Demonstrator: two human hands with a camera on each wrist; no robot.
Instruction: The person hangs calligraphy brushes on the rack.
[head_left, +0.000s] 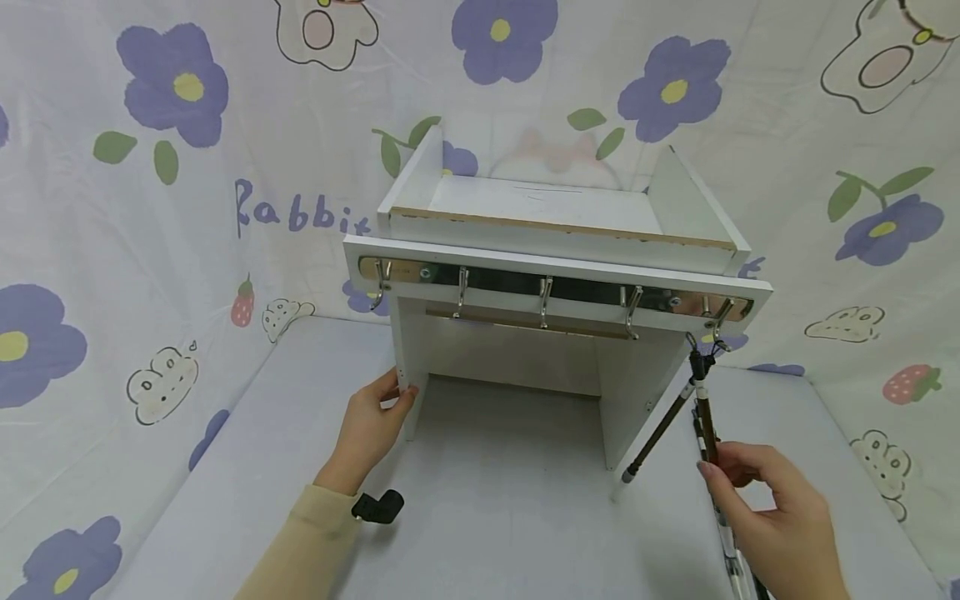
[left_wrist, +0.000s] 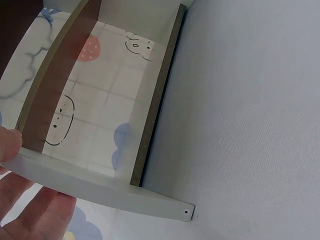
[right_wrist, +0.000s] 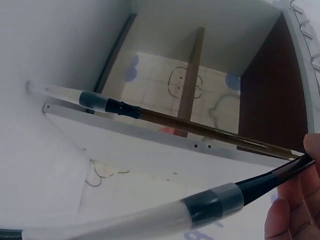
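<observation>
A white wooden shelf unit stands on the table, with a metal hook rail along its front. My left hand grips the edge of its left side panel, thumb inside and fingers outside. Calligraphy brushes with brown handles and white tips hang by loops at the rightmost hook. One slimmer brush slants down to the left, apart from the hand. My right hand pinches a thicker brush between thumb and fingers. How many brushes hang together there I cannot tell.
Other hooks along the rail hold nothing. An open-topped tray section forms the unit's top. White table surface lies in front, and a flower-printed cloth hangs behind. A black device sits on my left wrist.
</observation>
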